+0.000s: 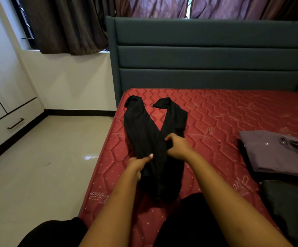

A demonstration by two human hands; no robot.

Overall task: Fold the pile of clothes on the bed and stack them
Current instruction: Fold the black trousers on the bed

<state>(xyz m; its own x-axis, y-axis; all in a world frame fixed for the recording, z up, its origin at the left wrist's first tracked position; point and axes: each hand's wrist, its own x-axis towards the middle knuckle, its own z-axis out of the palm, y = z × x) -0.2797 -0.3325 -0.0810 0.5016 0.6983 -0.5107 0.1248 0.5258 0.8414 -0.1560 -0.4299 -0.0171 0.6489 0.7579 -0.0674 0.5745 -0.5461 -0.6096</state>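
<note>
Head view: fingers of left hand (137,164) and right hand (178,147) clamped on unfolded black trousers (144,129); right of them, one grey shirt (269,154) lay folded.

Person's body, seen from the head camera. The left forearm (112,202) and right forearm (225,189) are bare from the bottom edge up to the left hand (137,164) and right hand (178,147) at centre frame. Black clothing (55,232) covers the legs at lower left and bottom centre; the garment type is indistinct.
</note>
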